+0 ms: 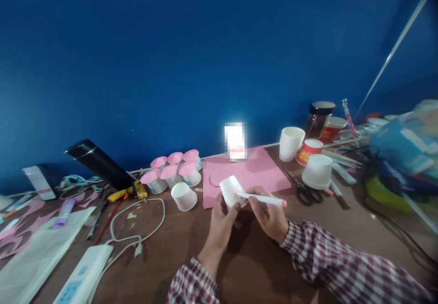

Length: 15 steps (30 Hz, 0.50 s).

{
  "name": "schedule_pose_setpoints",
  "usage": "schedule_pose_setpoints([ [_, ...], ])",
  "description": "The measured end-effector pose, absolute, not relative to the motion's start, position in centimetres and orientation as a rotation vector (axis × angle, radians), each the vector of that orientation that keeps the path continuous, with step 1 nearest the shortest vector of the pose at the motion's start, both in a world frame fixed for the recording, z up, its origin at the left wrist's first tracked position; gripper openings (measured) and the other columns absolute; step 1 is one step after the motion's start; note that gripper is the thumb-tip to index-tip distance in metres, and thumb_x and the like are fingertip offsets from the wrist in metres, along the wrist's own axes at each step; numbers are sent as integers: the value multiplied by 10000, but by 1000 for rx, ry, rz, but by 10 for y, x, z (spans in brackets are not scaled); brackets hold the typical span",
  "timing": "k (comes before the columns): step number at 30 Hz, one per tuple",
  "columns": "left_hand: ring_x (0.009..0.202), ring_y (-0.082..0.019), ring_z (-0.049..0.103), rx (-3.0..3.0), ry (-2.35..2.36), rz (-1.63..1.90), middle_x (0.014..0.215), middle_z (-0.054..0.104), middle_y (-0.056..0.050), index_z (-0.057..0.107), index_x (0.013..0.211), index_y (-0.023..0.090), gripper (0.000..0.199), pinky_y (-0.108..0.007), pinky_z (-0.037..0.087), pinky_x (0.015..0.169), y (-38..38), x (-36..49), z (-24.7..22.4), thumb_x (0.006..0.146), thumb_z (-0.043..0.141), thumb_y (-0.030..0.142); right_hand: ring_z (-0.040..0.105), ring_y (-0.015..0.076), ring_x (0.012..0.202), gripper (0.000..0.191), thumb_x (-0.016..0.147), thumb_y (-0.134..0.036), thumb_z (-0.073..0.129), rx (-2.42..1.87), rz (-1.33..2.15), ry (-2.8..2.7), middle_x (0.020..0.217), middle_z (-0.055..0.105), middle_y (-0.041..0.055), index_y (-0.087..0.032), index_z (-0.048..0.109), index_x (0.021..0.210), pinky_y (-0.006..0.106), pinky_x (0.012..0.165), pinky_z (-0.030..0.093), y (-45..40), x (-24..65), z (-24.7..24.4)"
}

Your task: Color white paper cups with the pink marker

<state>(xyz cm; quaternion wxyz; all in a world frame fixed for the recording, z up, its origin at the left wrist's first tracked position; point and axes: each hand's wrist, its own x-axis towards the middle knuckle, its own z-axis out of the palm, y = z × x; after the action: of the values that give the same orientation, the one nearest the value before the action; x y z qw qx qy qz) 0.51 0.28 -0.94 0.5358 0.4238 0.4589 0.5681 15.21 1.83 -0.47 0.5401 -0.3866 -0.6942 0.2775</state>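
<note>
My left hand [223,216] is closed round a small white paper cup [230,190], which it holds tilted above the table. In my right hand [268,213] is a white marker pen [265,199] with a pinkish-orange end. Its tip meets the side of the cup, where a small pinkish mark shows. Behind both hands lies a sheet of pink paper [253,172]. To the left stands another white paper cup [184,196], beside a group of several paper cups with pink tops [170,172].
Scissors [308,193], an upturned white cup [317,172], a red cup [310,152] and markers [338,192] lie to the right. Leftward are a power strip [84,274], a white cable [137,240], a yellow glue gun [128,192] and a black flask [99,162]. A blue wall [191,58] rises behind.
</note>
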Motion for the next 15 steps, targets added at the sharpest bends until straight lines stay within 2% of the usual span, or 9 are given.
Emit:
schedule_pose_setpoints([
  [15, 1157, -267, 566, 1019, 1021, 1379, 1228, 634, -113, 552, 1232, 172, 486, -399, 408, 1019, 4, 4, -15, 797, 668, 354, 632, 155, 713, 137, 957, -280, 454, -906, 586, -1488, 813, 634, 35, -194, 557, 982, 257, 664, 537, 25, 155, 3],
])
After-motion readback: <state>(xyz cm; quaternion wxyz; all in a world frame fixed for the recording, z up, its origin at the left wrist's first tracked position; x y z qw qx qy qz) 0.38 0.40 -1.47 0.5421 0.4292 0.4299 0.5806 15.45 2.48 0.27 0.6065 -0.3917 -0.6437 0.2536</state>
